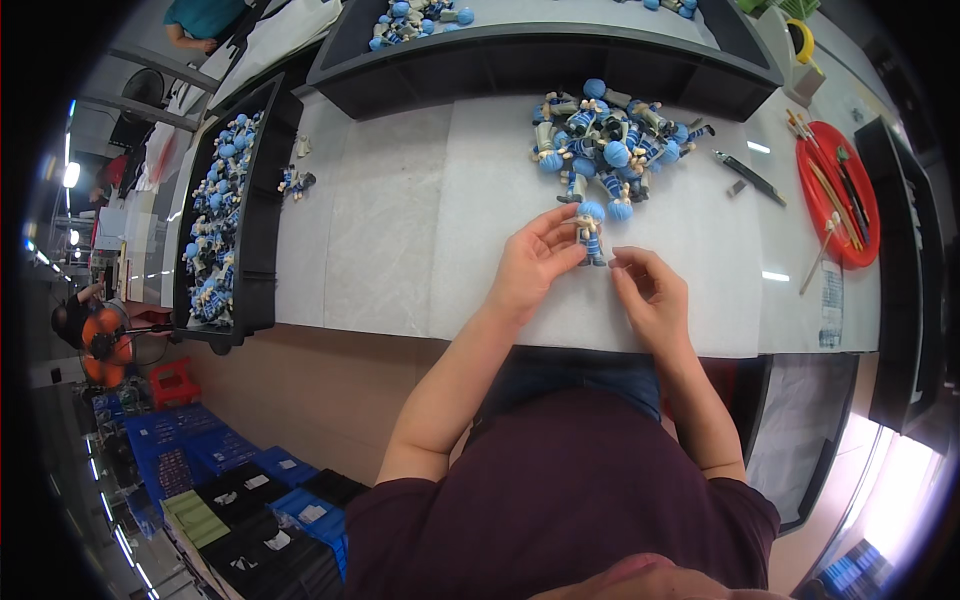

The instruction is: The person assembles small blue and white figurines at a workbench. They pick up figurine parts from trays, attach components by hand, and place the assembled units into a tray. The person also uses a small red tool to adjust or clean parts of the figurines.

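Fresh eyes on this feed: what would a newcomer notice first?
Probably the heap of blue-headed figurines on the pale worktop, above centre in view. Next, the bright red tray toward the right. Then the single figurine held in the left hand, with the right hand open beside it.

The figurine (591, 243) in the grip looked like smooth plastic, its blue hair (591, 210) grooved. Beneath the grip, the white sheet (480, 180) had a matt, paper-like face. Beyond the grip, the tray (540, 72) was dull black plastic; to the right, the red dish (872, 200) looked glossy plastic. Below, the shirt (600, 480) was matt cloth.
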`<state>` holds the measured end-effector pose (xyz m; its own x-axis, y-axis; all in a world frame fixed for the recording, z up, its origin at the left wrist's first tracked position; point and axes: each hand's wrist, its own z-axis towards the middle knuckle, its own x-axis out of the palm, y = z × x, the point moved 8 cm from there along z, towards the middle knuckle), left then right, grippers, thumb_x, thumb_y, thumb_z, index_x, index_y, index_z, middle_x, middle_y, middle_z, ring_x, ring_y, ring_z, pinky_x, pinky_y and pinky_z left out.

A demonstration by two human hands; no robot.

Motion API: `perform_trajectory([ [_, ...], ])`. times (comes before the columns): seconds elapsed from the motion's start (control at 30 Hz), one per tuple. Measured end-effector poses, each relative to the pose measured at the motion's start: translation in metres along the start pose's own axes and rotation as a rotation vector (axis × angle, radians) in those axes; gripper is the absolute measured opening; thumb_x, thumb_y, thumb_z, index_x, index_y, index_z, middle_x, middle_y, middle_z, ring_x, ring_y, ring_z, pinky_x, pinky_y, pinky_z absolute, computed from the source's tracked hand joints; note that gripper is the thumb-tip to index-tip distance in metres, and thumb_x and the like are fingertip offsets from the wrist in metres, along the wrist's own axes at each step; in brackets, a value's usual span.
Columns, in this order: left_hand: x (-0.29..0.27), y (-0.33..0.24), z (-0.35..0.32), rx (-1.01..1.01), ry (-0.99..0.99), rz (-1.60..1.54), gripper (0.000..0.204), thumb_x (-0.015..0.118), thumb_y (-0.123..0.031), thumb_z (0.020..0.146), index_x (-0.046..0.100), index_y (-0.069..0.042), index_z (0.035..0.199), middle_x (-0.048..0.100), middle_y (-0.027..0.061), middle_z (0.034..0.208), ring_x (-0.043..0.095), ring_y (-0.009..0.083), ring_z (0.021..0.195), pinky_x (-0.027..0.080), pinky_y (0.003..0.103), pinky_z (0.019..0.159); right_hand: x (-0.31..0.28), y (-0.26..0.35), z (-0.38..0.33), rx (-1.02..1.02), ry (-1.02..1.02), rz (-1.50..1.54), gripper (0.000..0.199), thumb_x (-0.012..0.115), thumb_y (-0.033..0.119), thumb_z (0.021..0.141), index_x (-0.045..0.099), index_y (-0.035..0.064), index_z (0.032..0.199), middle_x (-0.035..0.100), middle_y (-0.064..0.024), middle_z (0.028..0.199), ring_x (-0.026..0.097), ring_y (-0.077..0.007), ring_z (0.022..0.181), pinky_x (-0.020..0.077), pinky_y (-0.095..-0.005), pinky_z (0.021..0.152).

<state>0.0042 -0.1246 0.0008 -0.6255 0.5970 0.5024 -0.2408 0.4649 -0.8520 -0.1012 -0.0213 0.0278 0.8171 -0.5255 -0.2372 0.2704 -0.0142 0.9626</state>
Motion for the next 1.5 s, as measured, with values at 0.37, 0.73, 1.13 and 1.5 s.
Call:
perform_trajectory([
  [0.37, 0.001, -0.001, 0.001, -0.009, -0.013, 0.004, 0.051, 0.061, 0.006, 0.076, 0.041, 0.002, 0.123, 0.056, 0.0126, 0.109, 0.056, 0.0160, 0.098, 0.048, 0.028, 0.084, -0.001, -0.002, 0.001, 0.004, -0.004, 0.003, 0.020, 0.058, 0.001, 0.080, 0.059, -0.0011, 0.100, 0.063, -0.0076, 0.085, 0.057, -0.0086, 0.070, 0.0461, -0.0207, 0.060],
  [0.73, -0.020, -0.056, -0.012, 0.040, -0.075, -0.333, 0.041, 0.051, 0.002, 0.081, 0.045, 0.001, 0.121, 0.058, 0.0119, 0.102, 0.055, 0.0126, 0.083, 0.045, 0.026, 0.077, 0.002, -0.014, -0.003, 0.044, 0.008, 0.069, 0.019, 0.057, 0.003, 0.082, 0.058, -0.0005, 0.101, 0.060, -0.0031, 0.086, 0.052, -0.0050, 0.071, 0.0418, -0.0179, 0.063],
  [1.13, -0.298, -0.305, -0.158, 0.700, -1.230, 0.919, 0.034, 0.062, -0.002, 0.075, 0.058, -0.001, 0.109, 0.063, 0.0121, 0.102, 0.060, 0.0172, 0.091, 0.046, 0.027, 0.079, 0.007, -0.012, -0.004, 0.039, 0.025, 0.030, 0.019, 0.056, 0.004, 0.083, 0.058, -0.0004, 0.102, 0.061, -0.0034, 0.086, 0.049, -0.0032, 0.068, 0.0383, -0.0163, 0.060],
  [1.5, -0.318, -0.323, -0.156, 0.218, -1.512, 1.751, 0.032, 0.065, -0.017, 0.073, 0.062, -0.010, 0.104, 0.060, 0.0101, 0.105, 0.054, 0.0278, 0.102, 0.043, 0.037, 0.087, 0.007, -0.013, -0.004, 0.084, 0.048, 0.021, 0.021, 0.055, 0.003, 0.085, 0.056, -0.0013, 0.106, 0.059, -0.0032, 0.090, 0.051, -0.0057, 0.078, 0.0404, -0.0179, 0.068],
])
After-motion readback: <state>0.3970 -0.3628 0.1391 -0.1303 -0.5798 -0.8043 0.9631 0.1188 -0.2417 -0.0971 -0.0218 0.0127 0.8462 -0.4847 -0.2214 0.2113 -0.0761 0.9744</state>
